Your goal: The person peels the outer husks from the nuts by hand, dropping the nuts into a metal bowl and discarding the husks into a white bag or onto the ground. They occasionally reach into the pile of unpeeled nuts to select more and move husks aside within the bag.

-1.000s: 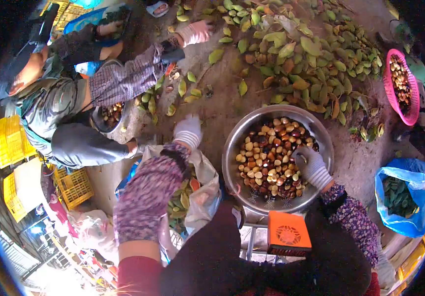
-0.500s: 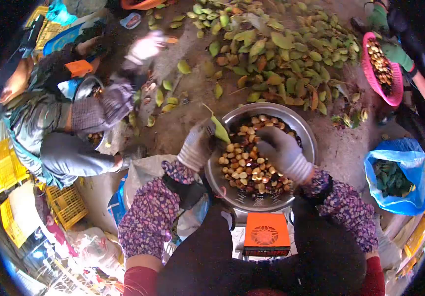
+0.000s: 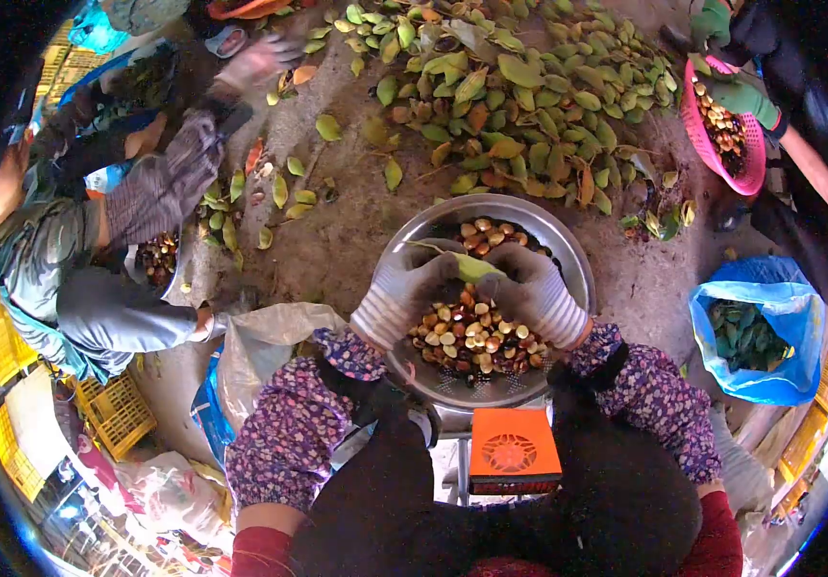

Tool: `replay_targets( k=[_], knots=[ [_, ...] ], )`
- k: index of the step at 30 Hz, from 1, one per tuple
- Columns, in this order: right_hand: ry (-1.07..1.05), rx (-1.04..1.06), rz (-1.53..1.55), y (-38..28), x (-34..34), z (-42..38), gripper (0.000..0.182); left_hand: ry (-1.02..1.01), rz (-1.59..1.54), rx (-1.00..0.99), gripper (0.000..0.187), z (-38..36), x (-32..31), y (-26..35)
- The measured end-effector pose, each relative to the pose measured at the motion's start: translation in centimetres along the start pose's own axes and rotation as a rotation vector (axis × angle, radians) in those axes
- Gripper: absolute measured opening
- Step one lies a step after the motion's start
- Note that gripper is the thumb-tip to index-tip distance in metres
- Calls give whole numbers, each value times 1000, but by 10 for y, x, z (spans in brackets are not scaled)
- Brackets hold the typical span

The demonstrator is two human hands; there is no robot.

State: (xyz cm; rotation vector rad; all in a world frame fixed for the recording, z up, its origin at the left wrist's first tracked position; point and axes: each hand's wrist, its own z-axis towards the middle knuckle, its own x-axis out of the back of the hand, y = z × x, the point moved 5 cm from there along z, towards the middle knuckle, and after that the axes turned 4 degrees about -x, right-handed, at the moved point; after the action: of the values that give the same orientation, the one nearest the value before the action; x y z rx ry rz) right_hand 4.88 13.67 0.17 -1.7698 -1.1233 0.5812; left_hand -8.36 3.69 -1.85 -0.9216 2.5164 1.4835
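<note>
A long green pod point(image 3: 467, 266) is held between my two gloved hands, above a round metal colander point(image 3: 568, 226). Closed on the pod's left part is my left hand point(image 3: 412, 288), while my right hand point(image 3: 532, 288) has its fingers closed on the right end. Brown and pale nuts or seeds point(image 3: 479, 338) lie in the colander beneath my hands. Both gloves are grey with striped cuffs, dark at the fingers.
A heap of green pods point(image 3: 519, 106) covers the ground ahead. People work at left and right, one by a pink basket point(image 3: 755, 159). A blue bag point(image 3: 774, 389) stands right, an orange box point(image 3: 515, 447) between my knees, yellow crates point(image 3: 116, 413) at left.
My right hand has come up from the nuts to the pod, which now lies nearly level. My left hand has moved right with it. The left co-worker's arms have shifted.
</note>
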Motion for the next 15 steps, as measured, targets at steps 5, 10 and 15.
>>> replay_targets(
  k=[5,10,15],
  knots=[
    [32,-231,646,14,-9,-4,25,234,131,-267,30,-8,-22,0],
    [114,-73,139,10,1,0,21,86,824,-251,26,-7,-34,14],
    [221,106,-118,5,1,0,18,54,809,-371,23,0,-33,0]
  ],
)
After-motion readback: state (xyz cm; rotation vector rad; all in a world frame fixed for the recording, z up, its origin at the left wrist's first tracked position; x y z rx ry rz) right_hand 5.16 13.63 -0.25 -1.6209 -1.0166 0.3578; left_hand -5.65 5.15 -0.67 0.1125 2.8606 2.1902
